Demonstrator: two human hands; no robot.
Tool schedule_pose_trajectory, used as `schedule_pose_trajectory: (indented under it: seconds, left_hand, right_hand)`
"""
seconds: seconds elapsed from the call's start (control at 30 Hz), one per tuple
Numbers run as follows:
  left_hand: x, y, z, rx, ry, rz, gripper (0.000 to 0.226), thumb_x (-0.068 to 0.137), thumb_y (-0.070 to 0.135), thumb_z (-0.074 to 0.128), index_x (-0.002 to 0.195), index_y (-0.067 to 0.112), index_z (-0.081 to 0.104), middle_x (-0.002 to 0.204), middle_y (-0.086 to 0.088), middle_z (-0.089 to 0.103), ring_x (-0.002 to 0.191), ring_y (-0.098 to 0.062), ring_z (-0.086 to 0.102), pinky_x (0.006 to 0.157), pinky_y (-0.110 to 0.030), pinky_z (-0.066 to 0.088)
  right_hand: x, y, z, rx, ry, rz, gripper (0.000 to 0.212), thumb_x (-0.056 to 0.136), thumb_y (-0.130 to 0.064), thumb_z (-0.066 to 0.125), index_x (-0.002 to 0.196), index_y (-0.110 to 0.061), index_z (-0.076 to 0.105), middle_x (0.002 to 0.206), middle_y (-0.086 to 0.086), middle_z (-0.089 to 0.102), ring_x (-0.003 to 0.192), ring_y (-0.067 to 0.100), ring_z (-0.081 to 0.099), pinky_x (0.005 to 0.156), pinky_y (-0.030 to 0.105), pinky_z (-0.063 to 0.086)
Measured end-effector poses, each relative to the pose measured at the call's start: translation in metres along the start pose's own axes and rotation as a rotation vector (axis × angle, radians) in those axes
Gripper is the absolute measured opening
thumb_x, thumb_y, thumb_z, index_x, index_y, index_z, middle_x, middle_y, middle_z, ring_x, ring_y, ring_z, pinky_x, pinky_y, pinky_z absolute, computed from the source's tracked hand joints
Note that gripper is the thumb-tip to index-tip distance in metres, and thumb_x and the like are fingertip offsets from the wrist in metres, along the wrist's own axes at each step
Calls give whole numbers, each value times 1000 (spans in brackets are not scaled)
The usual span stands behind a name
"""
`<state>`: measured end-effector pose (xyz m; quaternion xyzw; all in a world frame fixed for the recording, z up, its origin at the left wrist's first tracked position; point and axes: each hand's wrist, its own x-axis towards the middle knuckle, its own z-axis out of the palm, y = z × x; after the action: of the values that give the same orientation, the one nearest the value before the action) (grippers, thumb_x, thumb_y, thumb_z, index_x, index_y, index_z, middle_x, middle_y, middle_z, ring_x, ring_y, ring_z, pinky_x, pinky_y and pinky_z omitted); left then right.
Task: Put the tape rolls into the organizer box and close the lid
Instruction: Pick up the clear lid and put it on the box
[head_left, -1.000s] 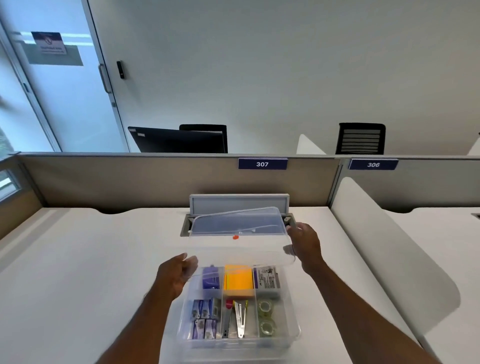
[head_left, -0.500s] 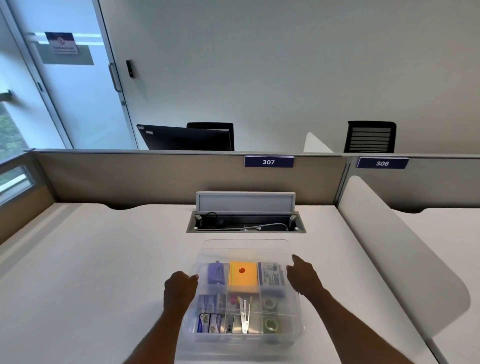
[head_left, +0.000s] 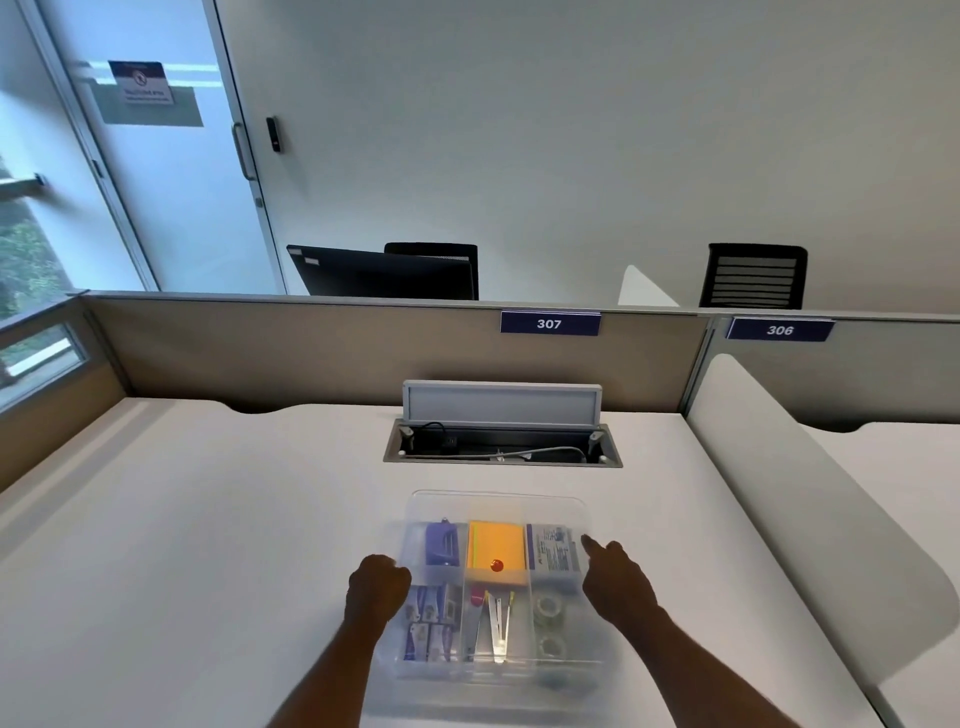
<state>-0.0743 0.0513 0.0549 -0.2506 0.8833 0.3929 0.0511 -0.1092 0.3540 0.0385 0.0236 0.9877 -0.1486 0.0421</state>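
Note:
A clear plastic organizer box stands on the white desk in front of me, its transparent lid lying flat over the compartments. Two clear tape rolls lie one behind the other in the near right compartment, seen through the lid. My left hand is curled into a fist against the box's left edge. At the box's right edge rests my right hand, its index finger stretched out along the lid. Neither hand holds anything.
The box also holds a yellow pad, a purple item, small packets and metal clips. Behind it an open cable hatch is sunk into the desk. A tan partition runs along the back and a white divider stands on the right.
The lid was held raised a second ago; both hands brought it down flat onto the box. My hands now rest at its left and right edges.

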Motion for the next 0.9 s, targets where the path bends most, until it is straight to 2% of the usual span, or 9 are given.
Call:
schedule_pose_trajectory:
  seconds: [0.03,0.07,0.27,0.4,0.53,0.67,0.8,0.9]
  left_hand:
    - [1,0,-1,-22,-21,-18,11,89,8,53,91,2,62,113,-24,63,102,-38,61,83,-35,47]
    - [3,-1,-1,-28,-29,-23,18,89,8,53,101,-4,61,114,-25,63,104,-39,61,85,-37,49]
    - [-8,-2,6,-17,-46,-25,23,92,7,45,108,-5,57,121,-23,60,111,-34,56,95,-33,44]
    - [-19,-10,17,-115,-17,1,37,94,5,43,129,-5,45,137,-22,50,125,-34,48,108,-39,34]
    - [-26,-19,27,-136,21,-9,44,98,11,38,141,4,33,137,-20,51,121,-36,51,106,-43,38]
    - [-28,-31,37,-111,77,-26,43,100,21,35,141,9,35,132,-19,57,115,-38,56,104,-47,40]
    - [-26,-38,42,-112,116,-3,40,101,28,30,134,11,46,131,-18,58,117,-39,55,105,-48,39]
    - [-26,-38,43,-95,148,21,39,101,31,30,128,12,50,123,-18,63,110,-39,58,100,-48,45]
  right_hand:
    - [0,0,1,1,1,-6,46,96,-18,33,142,-24,34,117,12,53,103,33,62,89,36,49]
    - [-1,1,2,-4,1,-12,47,97,-19,33,143,-24,33,117,11,53,103,32,62,90,36,48]
    - [-5,6,4,-45,-15,-18,51,97,-20,30,147,-29,24,117,5,58,104,24,60,90,33,48]
    - [-11,5,5,33,-63,41,57,94,-17,31,147,-35,18,109,5,62,96,22,63,82,31,49]
    - [-18,2,8,111,-65,76,61,92,-16,34,148,-34,16,104,7,66,81,20,60,70,29,46]
    - [-21,1,11,148,-40,77,61,93,-16,36,148,-32,15,103,8,66,84,22,63,76,33,51]
    - [-22,3,19,182,43,95,53,100,-23,31,149,-20,11,108,10,67,90,25,66,83,36,52]
    - [-24,6,28,204,134,114,47,101,-23,29,147,-17,22,107,11,69,92,28,67,83,37,53]
